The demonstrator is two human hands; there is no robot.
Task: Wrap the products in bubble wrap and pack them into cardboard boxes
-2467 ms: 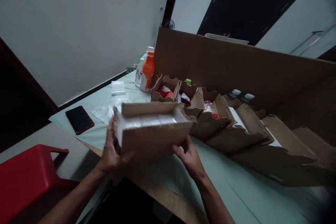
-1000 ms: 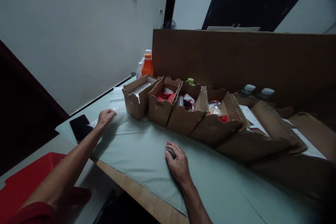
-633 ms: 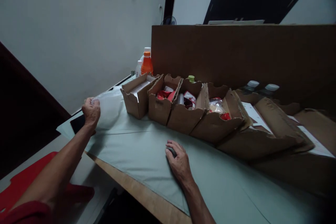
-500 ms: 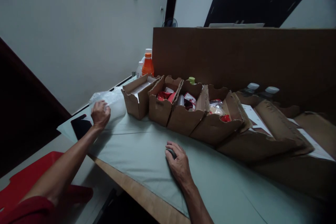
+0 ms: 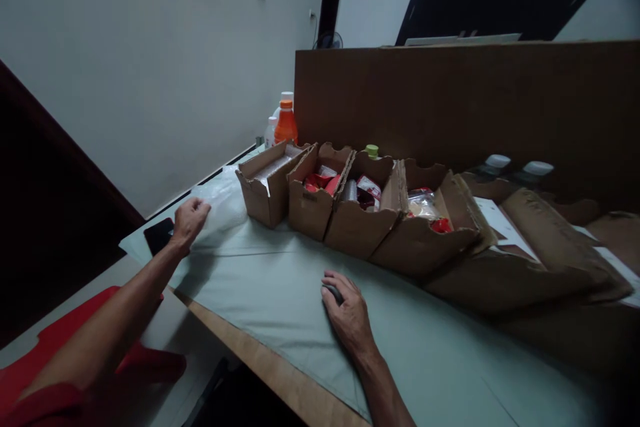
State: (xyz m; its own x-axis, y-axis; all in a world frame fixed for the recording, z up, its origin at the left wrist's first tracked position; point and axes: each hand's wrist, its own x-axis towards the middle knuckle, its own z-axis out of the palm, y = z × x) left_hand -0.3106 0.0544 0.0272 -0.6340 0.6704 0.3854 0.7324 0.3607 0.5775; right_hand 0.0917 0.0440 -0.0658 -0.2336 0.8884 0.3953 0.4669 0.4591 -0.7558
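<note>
My left hand (image 5: 190,221) is closed at the near left edge of a clear plastic bag (image 5: 227,203), its fingers pinched on the thin plastic. Just behind that wrist, a dark flat phone-like thing (image 5: 157,236) lies on the table, partly covered by the arm. My right hand (image 5: 350,313) rests low over the middle of the table with its fingers curled round a small dark rounded object (image 5: 333,293). Most of that object is hidden under the palm, so its kind does not show.
Open cardboard boxes (image 5: 360,230) stand in a row across the table (image 5: 270,273), holding red packets, clear plastic and white papers. Behind them are an orange bottle (image 5: 287,125), other capped bottles and a brown panel (image 5: 450,97). A red chair (image 5: 150,363) stands at lower left.
My left hand has closed more tightly and drawn slightly toward me, and the plastic bag lies flatter. My right hand keeps its hold on the dark object. The view has shifted a little.
</note>
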